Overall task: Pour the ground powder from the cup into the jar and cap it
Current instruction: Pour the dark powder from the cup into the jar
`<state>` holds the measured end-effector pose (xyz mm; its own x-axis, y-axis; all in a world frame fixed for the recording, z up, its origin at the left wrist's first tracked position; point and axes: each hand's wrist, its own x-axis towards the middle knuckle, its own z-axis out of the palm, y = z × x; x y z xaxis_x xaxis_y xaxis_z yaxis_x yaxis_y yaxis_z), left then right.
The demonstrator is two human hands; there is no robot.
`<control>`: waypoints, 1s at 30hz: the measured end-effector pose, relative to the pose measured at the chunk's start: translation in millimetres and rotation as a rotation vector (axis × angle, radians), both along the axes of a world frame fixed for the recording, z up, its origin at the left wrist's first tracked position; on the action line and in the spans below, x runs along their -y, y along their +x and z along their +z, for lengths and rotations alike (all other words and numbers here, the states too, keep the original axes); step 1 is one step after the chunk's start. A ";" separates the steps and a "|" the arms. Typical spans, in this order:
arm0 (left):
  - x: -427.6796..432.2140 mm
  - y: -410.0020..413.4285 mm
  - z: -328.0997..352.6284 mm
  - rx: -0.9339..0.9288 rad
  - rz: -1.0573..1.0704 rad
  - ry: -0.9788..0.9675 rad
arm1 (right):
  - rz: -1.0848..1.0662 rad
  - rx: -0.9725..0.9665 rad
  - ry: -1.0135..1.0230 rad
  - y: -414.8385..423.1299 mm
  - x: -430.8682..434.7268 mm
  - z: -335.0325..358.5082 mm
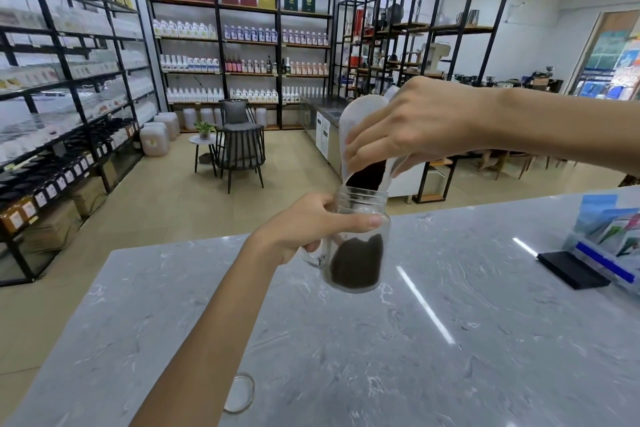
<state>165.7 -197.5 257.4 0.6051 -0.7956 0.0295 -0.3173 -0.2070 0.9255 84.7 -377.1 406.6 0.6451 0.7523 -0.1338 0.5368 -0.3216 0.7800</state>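
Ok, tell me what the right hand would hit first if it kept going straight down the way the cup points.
Most likely the open mouth of the glass jar, held by the left hand directly below the tilted cup in the right hand. Depth is hard to judge.

Head-worn view, forward and downward.

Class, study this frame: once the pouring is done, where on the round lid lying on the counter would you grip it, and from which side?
Grip the lid by its rim, from above, fingers across opposite edges. It seems to lie flat on the marble counter beside the left forearm, so only rim and top are reachable. The left hand holds the jar; the right hand must first put down the cup.
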 end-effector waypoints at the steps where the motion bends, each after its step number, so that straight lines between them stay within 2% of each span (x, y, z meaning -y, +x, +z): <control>1: -1.9 0.1 2.8 -0.015 -0.028 -0.016 | 0.033 0.011 0.017 -2.5 1.2 2.9; 10: -7.6 -1.7 23.4 -0.100 -0.122 -0.120 | 0.150 0.080 0.165 -18.2 14.1 19.5; 16: -6.0 -13.0 27.3 -0.129 -0.129 -0.144 | 0.267 0.172 0.079 -22.8 24.7 18.3; 30: -7.0 -23.8 36.0 -0.110 -0.108 -0.146 | 0.279 0.198 0.062 -29.6 24.0 24.7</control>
